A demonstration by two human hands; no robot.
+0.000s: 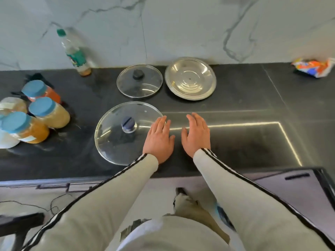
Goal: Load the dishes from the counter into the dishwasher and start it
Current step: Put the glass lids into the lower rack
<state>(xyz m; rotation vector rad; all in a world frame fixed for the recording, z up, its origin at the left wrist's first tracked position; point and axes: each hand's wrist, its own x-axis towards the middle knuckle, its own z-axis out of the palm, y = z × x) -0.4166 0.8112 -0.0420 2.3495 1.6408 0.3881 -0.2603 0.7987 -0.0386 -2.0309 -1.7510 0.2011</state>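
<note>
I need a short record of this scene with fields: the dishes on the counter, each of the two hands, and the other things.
dishes: large glass lid nearest; small glass lid behind it; steel plate right of the small one
left hand: open, fingers straight, over the large lid's right rim; contact unclear
right hand: open, over the bare counter, holds nothing
other things: blue-capped jars at left; bottle by the wall; packet far right

2 flat hands (159, 140) (196, 134) beside large lid (114, 147)
</note>
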